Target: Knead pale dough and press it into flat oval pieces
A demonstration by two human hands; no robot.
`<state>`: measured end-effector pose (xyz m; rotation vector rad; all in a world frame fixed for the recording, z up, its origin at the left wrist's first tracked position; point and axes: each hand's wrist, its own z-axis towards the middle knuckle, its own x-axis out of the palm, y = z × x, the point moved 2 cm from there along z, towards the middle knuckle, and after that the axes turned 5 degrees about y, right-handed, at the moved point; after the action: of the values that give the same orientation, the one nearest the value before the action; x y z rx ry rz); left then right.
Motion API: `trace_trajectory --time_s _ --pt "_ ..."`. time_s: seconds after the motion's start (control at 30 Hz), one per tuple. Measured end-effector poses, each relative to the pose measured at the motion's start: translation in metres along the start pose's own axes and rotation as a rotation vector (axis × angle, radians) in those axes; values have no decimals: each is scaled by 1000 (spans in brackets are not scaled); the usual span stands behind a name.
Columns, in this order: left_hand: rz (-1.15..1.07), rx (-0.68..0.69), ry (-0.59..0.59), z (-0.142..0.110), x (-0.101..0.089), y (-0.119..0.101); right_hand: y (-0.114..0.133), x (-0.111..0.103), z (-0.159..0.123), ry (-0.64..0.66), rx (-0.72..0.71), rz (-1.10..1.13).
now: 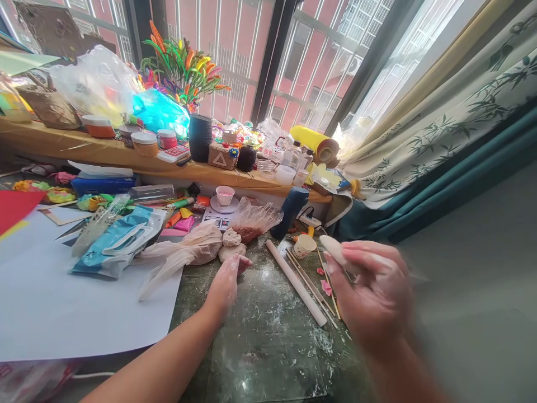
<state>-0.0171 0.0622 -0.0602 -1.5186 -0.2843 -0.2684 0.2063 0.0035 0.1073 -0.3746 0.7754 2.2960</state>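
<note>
My right hand (373, 285), raised on the right and a little blurred, pinches a flat, pale piece of dough (333, 248) between thumb and fingers. White powder marks its skin. Over the table's middle, my left hand (229, 282) has loosely bent fingers apart and nothing visible in them; its palm is turned away. Just beyond its fingertips are two lumps of dough, a smaller one (231, 238) on top of a larger one (232, 253). Whether the left fingers touch the lower lump, I cannot tell. A pale rolling pin (296, 282) lies slanted between my hands.
Thin wooden sticks (310, 282) and a paper cup (304, 245) are right of the rolling pin. Behind the dough sit a bag of brown material (251, 224) and a dark blue bottle (290, 212). White paper (126, 313) with a blue packet (119, 240) covers the left. Jars line the windowsill.
</note>
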Motion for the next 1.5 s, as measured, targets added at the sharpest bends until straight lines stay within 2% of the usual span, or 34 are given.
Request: trace_trajectory --time_s 0.03,0.07,0.1,0.17,0.2,0.27,0.37,0.5,0.6,0.7,0.9,1.07,1.17,1.3,1.5 --pt "-2 3 0 -1 0 -1 2 -1 -7 -33 -113 -43" --pt "-2 5 -1 -1 0 -1 2 4 -19 26 -185 -61" --pt "0 6 -1 -2 -1 -2 1 13 -34 181 -209 -52" --pt "13 8 1 -2 -1 -2 -3 37 -70 662 -261 27" --pt "19 12 4 -3 -2 -2 -6 46 -85 775 -235 37" --pt "24 21 9 -3 -1 -1 -15 56 -102 754 -39 3" --pt "34 28 4 -3 0 -2 -25 66 -101 709 261 -51" --pt "61 20 13 -2 -1 -3 -28 84 -89 840 448 -149" --pt "57 29 21 -1 -2 -2 -25 96 -88 933 468 -242" --pt "60 35 11 -1 -1 -2 -22 102 -86 954 461 -264" --pt "51 32 7 -2 0 -1 -30 108 -82 929 611 -116" --pt "104 20 24 -1 -1 -1 -32 108 -78 969 625 -16" --pt "153 14 38 -2 -1 -3 -29 106 -73 1015 563 9" --pt "132 8 34 -3 -1 -6 -25 104 -69 1064 346 20" --pt "108 3 17 -2 0 -5 -32 105 -76 1071 526 -168"
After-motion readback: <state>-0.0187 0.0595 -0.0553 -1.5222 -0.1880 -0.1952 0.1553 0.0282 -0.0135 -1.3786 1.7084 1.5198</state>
